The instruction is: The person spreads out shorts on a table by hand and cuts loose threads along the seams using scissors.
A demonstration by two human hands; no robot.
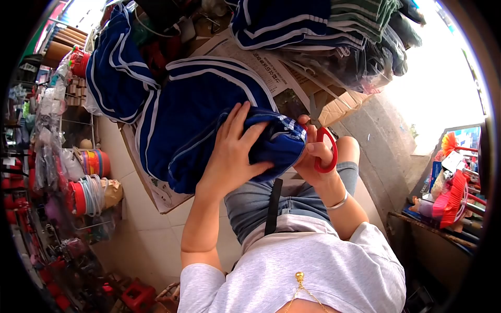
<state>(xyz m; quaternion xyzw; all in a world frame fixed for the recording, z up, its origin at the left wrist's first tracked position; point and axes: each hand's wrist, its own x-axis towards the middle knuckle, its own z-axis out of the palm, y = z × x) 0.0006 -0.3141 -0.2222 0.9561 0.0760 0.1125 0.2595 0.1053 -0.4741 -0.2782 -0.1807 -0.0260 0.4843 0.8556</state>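
A blue garment with white stripes [195,99] spreads over the low table in front of me, its near part bunched between my hands. My left hand [229,146] grips this bunched cloth from the left, fingers spread over it and thumb below. At the right, my right hand [317,156] holds red-handled scissors [327,168], their grey blades pointing up and away. Its fingertips also touch the gathered edge of the garment, where white stitching or threads show. What lies under the cloth is hidden.
Folded blue clothes [282,26] and green striped clothes [360,18] are stacked at the back, beside plastic-wrapped bundles [365,65]. Newspaper [250,62] covers part of the table. Crowded shelves [47,156] line the left; brushes [454,193] stand on the right.
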